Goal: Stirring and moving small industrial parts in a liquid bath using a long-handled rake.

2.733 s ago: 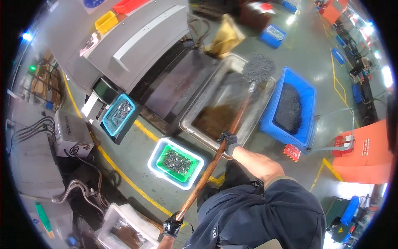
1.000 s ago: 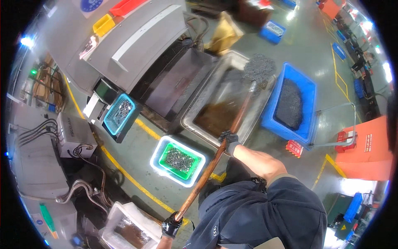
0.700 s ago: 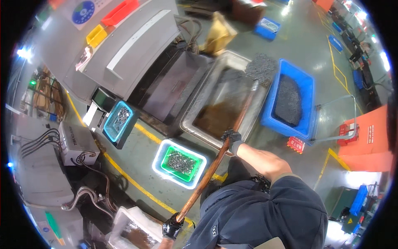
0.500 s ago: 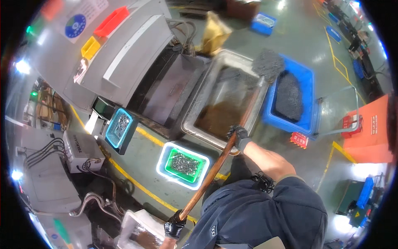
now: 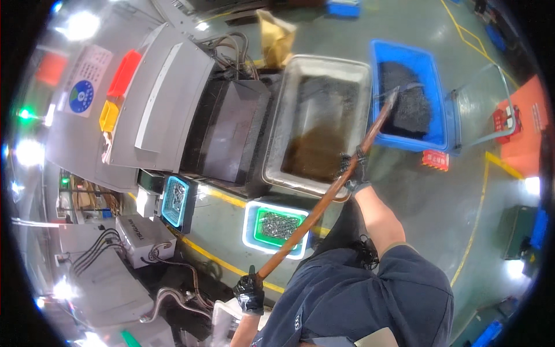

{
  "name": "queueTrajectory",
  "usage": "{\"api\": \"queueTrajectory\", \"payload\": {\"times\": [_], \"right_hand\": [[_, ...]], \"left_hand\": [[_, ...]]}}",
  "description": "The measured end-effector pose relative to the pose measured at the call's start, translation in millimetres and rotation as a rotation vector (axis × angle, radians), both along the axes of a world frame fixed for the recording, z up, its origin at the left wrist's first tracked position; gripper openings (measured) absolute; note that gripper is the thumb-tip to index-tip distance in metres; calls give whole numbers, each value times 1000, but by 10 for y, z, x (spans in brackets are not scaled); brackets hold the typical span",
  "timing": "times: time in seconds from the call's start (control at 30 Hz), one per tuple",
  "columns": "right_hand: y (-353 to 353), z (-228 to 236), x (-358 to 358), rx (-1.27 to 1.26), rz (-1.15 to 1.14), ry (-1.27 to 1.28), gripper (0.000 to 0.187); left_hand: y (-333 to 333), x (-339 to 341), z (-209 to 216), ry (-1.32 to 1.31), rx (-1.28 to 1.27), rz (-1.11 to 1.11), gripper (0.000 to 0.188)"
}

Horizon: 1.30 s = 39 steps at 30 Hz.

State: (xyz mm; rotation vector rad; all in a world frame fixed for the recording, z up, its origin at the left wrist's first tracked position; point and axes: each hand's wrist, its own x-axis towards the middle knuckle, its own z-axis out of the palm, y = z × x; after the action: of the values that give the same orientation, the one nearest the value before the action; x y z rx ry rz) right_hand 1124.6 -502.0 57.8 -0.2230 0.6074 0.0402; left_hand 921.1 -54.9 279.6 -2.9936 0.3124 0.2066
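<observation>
Both my hands, in black gloves, are closed round the long wooden handle of a shovel (image 5: 312, 218). My left hand (image 5: 250, 294) grips it close to its lower end. Farther up the shaft, my right hand (image 5: 354, 169) is wrapped round it beside the metal tray's near right corner. The shovel's blade (image 5: 394, 97) is blurred and seems turned edge-on over the blue tub (image 5: 440, 110), which holds a heap of dark grey metal chips (image 5: 413, 113). A grey metal tray (image 5: 281, 110) with brown murky liquid and dark residue in it stands left of the tub.
A grey machine (image 5: 167, 98) with a dark open trough stands at the left. A white-rimmed box (image 5: 247, 231) round a green basket of small metal parts sits near my legs; a light-blue basket (image 5: 173, 199) is farther left. A cart's metal handle (image 5: 511, 104) is right of the tub.
The shovel blade, heaped with dark chips at the tub's left edge before, is now over the tub and tilted, its heap no longer visible. My view has shifted to the right.
</observation>
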Motion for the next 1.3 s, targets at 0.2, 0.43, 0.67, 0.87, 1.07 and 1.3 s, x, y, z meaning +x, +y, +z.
{"api": "queueTrajectory", "payload": {"times": [0.2, 0.43, 0.67, 0.87, 1.07, 1.3], "right_hand": [[287, 165, 165, -106, 3, 72, 63], [933, 259, 284, -95, 48, 62, 24], [1552, -341, 286, 71, 310, 97, 16], [1746, -1408, 233, -180, 522, 557, 20], [1545, -2022, 125, 191, 451, 358, 17], [881, -1961, 953, -53, 269, 422, 21]], "left_hand": [[227, -155, -256, 75, -71, 78, 52], [326, -369, -52, 351, -366, 234, 18], [22, -184, 442, 830, -650, 667, 23], [-295, 79, 509, 1068, -994, 1214, 27], [-645, 815, 654, 1102, -808, 1287, 35], [-1070, 1767, 436, 1151, -767, 1155, 33]]}}
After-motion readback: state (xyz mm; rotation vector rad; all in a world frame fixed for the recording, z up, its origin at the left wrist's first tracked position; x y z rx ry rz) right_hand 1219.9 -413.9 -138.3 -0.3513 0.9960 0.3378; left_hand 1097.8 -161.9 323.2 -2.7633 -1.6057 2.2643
